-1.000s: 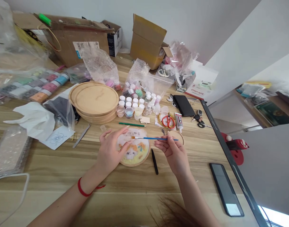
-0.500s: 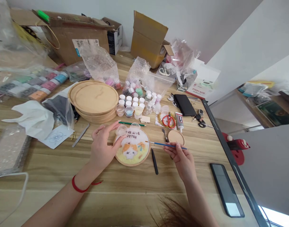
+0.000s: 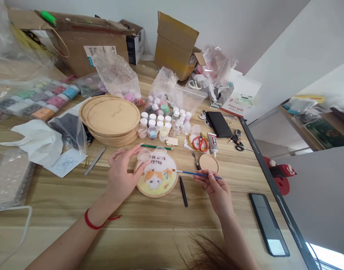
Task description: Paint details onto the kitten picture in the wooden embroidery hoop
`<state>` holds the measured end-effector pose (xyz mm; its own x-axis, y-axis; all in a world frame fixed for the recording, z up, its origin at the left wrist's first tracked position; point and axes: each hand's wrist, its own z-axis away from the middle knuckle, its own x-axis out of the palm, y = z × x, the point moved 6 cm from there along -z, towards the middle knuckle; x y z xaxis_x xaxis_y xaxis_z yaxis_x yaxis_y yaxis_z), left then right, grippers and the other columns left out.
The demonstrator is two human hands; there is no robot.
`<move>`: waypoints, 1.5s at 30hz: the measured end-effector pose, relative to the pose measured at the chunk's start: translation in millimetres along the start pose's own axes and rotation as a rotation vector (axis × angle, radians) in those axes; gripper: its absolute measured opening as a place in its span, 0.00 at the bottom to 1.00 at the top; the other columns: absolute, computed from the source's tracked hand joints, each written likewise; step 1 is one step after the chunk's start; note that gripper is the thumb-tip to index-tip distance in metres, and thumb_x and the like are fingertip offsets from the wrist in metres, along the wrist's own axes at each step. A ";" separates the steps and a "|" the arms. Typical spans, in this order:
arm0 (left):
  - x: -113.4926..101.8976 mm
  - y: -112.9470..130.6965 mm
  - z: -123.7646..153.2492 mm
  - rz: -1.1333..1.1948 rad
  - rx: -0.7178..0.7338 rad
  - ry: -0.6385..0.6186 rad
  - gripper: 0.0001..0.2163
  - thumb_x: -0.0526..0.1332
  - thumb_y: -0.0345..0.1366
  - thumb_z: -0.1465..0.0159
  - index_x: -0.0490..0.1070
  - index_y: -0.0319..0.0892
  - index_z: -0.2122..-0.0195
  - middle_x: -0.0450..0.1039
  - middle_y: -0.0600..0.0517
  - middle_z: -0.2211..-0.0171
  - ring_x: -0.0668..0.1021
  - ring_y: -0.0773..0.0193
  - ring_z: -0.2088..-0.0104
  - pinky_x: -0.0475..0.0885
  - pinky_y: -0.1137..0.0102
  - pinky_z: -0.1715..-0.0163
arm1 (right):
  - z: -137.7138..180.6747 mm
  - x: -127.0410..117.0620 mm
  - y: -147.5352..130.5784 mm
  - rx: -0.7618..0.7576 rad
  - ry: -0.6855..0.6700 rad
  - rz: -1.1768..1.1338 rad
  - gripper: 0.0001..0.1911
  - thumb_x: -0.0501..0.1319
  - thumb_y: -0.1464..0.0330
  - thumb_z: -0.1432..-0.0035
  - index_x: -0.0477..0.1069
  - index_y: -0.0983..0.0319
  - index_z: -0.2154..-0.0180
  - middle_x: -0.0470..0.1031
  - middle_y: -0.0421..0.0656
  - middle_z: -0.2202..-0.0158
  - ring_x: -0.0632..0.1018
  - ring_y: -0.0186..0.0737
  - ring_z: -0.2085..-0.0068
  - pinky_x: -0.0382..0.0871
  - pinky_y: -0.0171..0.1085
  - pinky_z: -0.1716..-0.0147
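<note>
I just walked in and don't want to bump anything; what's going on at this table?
A person's left hand holds a small clear cup by the upper left of a round picture board showing a cat. The right hand holds a blue paintbrush, bristles by the board's right edge; whether they touch is unclear. Black tweezers lie beside the board.

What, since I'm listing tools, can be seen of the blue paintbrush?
The paintbrush has a slim blue handle, a pale ferrule and a small brownish bristle tip. The right hand has its grip on the handle. Slightly tilted, it points left, tip over the right side of the round cat panel; contact is unclear.
</note>
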<state>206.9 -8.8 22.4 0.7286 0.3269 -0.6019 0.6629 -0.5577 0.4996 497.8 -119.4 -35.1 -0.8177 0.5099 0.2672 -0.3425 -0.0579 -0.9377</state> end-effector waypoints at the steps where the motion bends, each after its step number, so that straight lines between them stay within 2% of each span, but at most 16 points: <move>1: 0.3 -0.6 0.2 -0.003 -0.005 -0.002 0.21 0.66 0.38 0.35 0.66 0.47 0.41 0.82 0.48 0.55 0.83 0.53 0.53 0.71 0.55 0.44 | 0.4 -0.6 -1.1 -0.006 -0.003 0.002 0.14 0.72 0.58 0.45 0.81 0.62 0.64 0.86 0.50 0.61 0.87 0.46 0.62 0.82 0.44 0.57; 5: 2.4 -1.5 1.7 -0.004 0.005 -0.007 0.22 0.66 0.39 0.35 0.66 0.48 0.40 0.82 0.49 0.54 0.83 0.54 0.53 0.71 0.54 0.44 | 2.4 -4.2 -12.6 -0.035 -0.012 -0.016 0.12 0.71 0.59 0.42 0.81 0.61 0.63 0.86 0.50 0.60 0.86 0.46 0.60 0.82 0.44 0.56; 8: 5.8 2.1 4.0 -0.002 0.043 -0.026 0.22 0.65 0.39 0.34 0.64 0.47 0.40 0.82 0.48 0.55 0.83 0.54 0.54 0.70 0.55 0.44 | 4.6 1.8 -28.3 -0.072 -0.046 -0.041 0.10 0.70 0.60 0.41 0.81 0.60 0.63 0.86 0.48 0.60 0.86 0.46 0.60 0.82 0.44 0.57; 11: 10.6 9.3 7.2 0.016 0.065 -0.067 0.22 0.65 0.39 0.33 0.63 0.46 0.40 0.82 0.49 0.55 0.82 0.55 0.53 0.68 0.56 0.44 | 6.9 20.3 -42.2 -0.119 -0.070 -0.044 0.10 0.69 0.60 0.39 0.81 0.59 0.63 0.85 0.47 0.61 0.86 0.46 0.61 0.83 0.45 0.58; 14: 13.6 18.4 10.1 0.050 0.087 -0.094 0.21 0.63 0.40 0.32 0.64 0.47 0.39 0.82 0.49 0.55 0.82 0.55 0.55 0.68 0.56 0.44 | 8.4 48.8 -46.7 -0.146 -0.135 -0.016 0.11 0.70 0.58 0.41 0.81 0.59 0.64 0.85 0.46 0.61 0.86 0.47 0.62 0.83 0.48 0.56; 18: 14.6 23.2 12.3 0.043 0.086 -0.111 0.20 0.61 0.43 0.31 0.65 0.47 0.40 0.82 0.49 0.56 0.82 0.54 0.54 0.68 0.56 0.43 | 13.1 76.5 -47.1 -0.238 -0.192 0.154 0.12 0.65 0.56 0.36 0.81 0.57 0.61 0.85 0.46 0.59 0.86 0.46 0.60 0.81 0.47 0.53; 21: 14.5 20.6 12.1 0.024 0.064 -0.126 0.18 0.60 0.45 0.31 0.66 0.47 0.42 0.82 0.49 0.56 0.82 0.54 0.54 0.68 0.56 0.43 | 20.0 85.9 -49.7 -0.358 -0.226 0.366 0.12 0.65 0.58 0.35 0.82 0.57 0.60 0.85 0.47 0.59 0.86 0.46 0.58 0.81 0.45 0.54; 23: 13.6 20.1 11.3 0.023 0.080 -0.125 0.18 0.60 0.44 0.30 0.66 0.47 0.41 0.83 0.50 0.56 0.83 0.55 0.56 0.67 0.55 0.42 | 21.2 88.3 -48.0 -0.367 -0.225 0.437 0.11 0.65 0.58 0.35 0.82 0.58 0.61 0.86 0.48 0.61 0.86 0.46 0.60 0.81 0.44 0.54; 27: 12.0 22.1 10.1 0.009 0.139 -0.104 0.18 0.60 0.42 0.30 0.65 0.46 0.41 0.83 0.49 0.55 0.83 0.56 0.57 0.67 0.56 0.44 | 9.3 88.1 -31.0 -0.158 -0.179 0.189 0.17 0.66 0.53 0.38 0.80 0.61 0.65 0.85 0.46 0.68 0.86 0.45 0.67 0.84 0.44 0.61; 31: 11.8 18.1 10.0 -0.011 0.117 -0.082 0.19 0.62 0.41 0.31 0.65 0.46 0.41 0.83 0.49 0.56 0.83 0.56 0.57 0.67 0.57 0.44 | -5.1 81.8 -16.7 0.007 -0.154 -0.035 0.19 0.71 0.52 0.44 0.80 0.62 0.67 0.85 0.47 0.69 0.87 0.43 0.67 0.84 0.40 0.62; 39: 0.1 -0.8 1.6 -0.026 0.007 0.015 0.22 0.66 0.38 0.34 0.65 0.47 0.41 0.82 0.49 0.54 0.83 0.55 0.54 0.70 0.56 0.44 | -8.7 27.5 -29.4 -0.050 -0.026 -0.057 0.14 0.71 0.56 0.42 0.81 0.61 0.66 0.86 0.47 0.65 0.87 0.42 0.64 0.84 0.39 0.59; 45: -1.0 -3.3 -0.9 -0.014 -0.002 0.030 0.21 0.67 0.39 0.35 0.66 0.46 0.42 0.83 0.49 0.55 0.83 0.54 0.54 0.71 0.56 0.45 | 2.2 2.7 -20.5 -0.088 0.028 0.086 0.17 0.69 0.55 0.41 0.81 0.63 0.65 0.86 0.50 0.64 0.87 0.44 0.64 0.83 0.39 0.60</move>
<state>204.1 -6.6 21.9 0.7242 0.3571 -0.5899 0.6732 -0.5513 0.4928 501.6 -118.8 -14.7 -0.8286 0.5302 0.1798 -0.2289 -0.0277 -0.9731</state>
